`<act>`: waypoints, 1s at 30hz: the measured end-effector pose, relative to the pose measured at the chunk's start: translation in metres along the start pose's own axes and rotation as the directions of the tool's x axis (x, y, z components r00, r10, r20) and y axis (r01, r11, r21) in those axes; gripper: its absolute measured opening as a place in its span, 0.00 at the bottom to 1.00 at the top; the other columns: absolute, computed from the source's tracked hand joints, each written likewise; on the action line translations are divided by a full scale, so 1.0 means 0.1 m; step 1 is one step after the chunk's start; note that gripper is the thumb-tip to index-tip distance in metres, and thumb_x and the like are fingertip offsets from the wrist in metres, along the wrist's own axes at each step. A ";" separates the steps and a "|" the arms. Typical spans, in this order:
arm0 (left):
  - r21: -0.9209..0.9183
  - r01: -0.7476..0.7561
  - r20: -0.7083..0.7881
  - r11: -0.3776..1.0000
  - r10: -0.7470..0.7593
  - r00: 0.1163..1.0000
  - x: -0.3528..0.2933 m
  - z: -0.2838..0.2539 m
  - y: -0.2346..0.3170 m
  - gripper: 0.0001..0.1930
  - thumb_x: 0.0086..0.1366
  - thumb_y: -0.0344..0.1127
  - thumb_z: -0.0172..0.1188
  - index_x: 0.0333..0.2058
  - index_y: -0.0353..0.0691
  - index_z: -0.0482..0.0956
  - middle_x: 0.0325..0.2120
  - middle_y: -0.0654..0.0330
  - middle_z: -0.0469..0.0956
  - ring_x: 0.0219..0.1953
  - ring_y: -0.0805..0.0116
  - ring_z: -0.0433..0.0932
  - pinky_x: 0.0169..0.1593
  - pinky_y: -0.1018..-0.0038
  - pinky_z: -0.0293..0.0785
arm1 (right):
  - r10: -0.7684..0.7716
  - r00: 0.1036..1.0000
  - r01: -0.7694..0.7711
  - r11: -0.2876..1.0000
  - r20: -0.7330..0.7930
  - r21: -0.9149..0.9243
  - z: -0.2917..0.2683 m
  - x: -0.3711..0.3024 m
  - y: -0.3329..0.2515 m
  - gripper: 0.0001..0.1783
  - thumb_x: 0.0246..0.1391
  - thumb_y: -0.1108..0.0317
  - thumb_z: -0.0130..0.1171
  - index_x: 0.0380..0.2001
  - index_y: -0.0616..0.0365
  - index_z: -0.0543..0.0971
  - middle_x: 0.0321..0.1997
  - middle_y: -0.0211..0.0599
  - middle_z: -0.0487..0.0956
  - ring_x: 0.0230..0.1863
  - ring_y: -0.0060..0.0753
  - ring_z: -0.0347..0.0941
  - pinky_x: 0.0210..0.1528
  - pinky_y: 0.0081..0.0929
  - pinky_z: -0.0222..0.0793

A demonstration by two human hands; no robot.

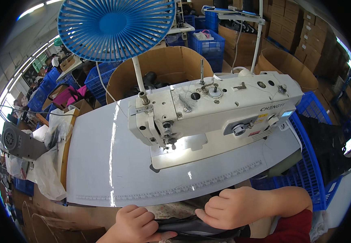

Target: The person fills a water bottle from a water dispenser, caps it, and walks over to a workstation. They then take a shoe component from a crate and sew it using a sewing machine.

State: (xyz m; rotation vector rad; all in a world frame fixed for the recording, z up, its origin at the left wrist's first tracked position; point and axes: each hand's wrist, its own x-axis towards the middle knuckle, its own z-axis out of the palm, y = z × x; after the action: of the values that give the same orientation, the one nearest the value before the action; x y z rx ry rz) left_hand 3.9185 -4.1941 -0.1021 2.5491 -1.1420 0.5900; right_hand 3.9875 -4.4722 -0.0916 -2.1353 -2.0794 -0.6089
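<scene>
Low in the view, just in front of the table edge, my left hand (pixel 137 224) is closed on a dark grey and black fabric piece (pixel 191 229), its thumb laid along the cloth. My right hand (pixel 228 208) grips the same piece farther right, with fingers curled and thumb pressed on it. Between the hands, a patterned light cloth (pixel 171 210) shows behind the dark piece. What lies under my fingers is hidden. Beyond them a white sewing machine (pixel 220 109) stands on the white table (pixel 90 158), its needle area lit and no fabric under it.
A ruler scale (pixel 175 188) runs along the table's near edge. Over the machine hangs a blue fan (pixel 112 24). A large cardboard drum (pixel 163 60) stands behind the table. At right is a blue crate (pixel 313 170) with dark cloth; at left, a grey motor-like unit (pixel 21 141) and plastic bags (pixel 50 174).
</scene>
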 end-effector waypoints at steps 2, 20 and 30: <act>0.004 0.001 0.004 1.000 -0.001 1.000 0.01 0.00 0.00 0.33 0.38 0.58 0.75 0.08 0.49 0.56 0.10 0.71 0.62 0.11 0.76 0.57 0.17 0.81 0.49 | -0.011 1.000 0.011 1.000 -0.011 0.002 0.02 0.02 0.00 0.13 0.44 0.68 0.58 0.36 0.56 0.80 0.22 0.18 0.68 0.25 0.15 0.65 0.24 0.13 0.51; 0.003 -0.001 0.020 1.000 0.001 1.000 0.03 0.01 -0.02 0.33 0.38 0.58 0.75 0.07 0.48 0.57 0.11 0.71 0.64 0.11 0.76 0.59 0.17 0.81 0.51 | -0.063 0.993 0.066 0.997 0.096 -0.035 0.00 0.01 -0.03 0.15 0.44 0.66 0.56 0.36 0.59 0.80 0.21 0.18 0.66 0.25 0.17 0.62 0.22 0.16 0.48; 0.049 0.212 0.052 0.976 -0.214 0.975 -0.37 -0.38 -0.12 0.22 0.36 0.47 0.75 0.19 0.41 0.71 0.18 0.58 0.70 0.20 0.55 0.71 0.24 0.67 0.67 | 0.607 0.794 -0.575 0.729 0.035 0.372 0.38 -0.28 0.59 0.18 0.42 0.58 0.68 0.38 0.50 0.82 0.24 0.24 0.75 0.27 0.25 0.72 0.27 0.24 0.67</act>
State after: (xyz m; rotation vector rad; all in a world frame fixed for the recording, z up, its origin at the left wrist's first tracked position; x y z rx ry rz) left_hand 3.8952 -4.1467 -0.0875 2.6948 -0.8647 0.4966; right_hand 4.0539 -4.4895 -0.1240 -2.2920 -1.2015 -0.2013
